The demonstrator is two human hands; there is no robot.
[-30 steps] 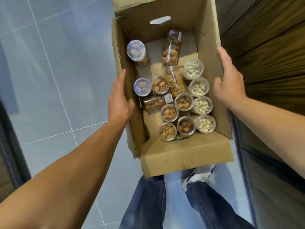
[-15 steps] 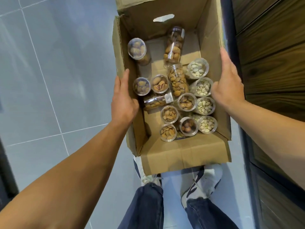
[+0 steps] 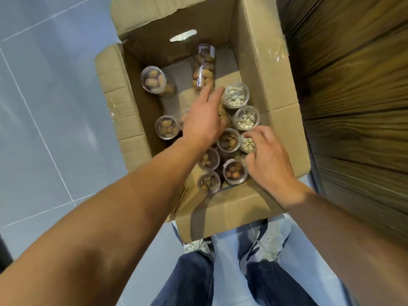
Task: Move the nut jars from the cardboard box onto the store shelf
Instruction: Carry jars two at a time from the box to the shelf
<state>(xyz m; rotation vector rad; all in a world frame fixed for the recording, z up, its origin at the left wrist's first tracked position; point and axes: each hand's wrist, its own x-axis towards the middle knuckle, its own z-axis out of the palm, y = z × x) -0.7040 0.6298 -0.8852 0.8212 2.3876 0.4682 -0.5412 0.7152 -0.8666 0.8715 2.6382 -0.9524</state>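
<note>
An open cardboard box (image 3: 265,62) stands on the floor in front of my feet. It holds several clear nut jars: upright pistachio jars (image 3: 236,96) along the right wall, brown-nut jars (image 3: 228,140) in the middle and left, and a tall jar (image 3: 203,65) lying on its side at the back. My left hand (image 3: 203,120) reaches into the box with fingers spread, over a lying jar that it mostly hides. My right hand (image 3: 269,160) has its fingertips and thumb curled around the lid of a pistachio jar (image 3: 248,144) that still stands in the box.
Dark wood-grain shelving (image 3: 353,85) rises directly right of the box. Grey floor tiles (image 3: 55,107) lie to the left. My jeans and white sneakers (image 3: 267,241) are just below the box's near flap.
Both hands have let go of the box's side walls and moved inside, the left over the centre jars, the right onto a pistachio jar. The box now sits lower and closer to the floor.
</note>
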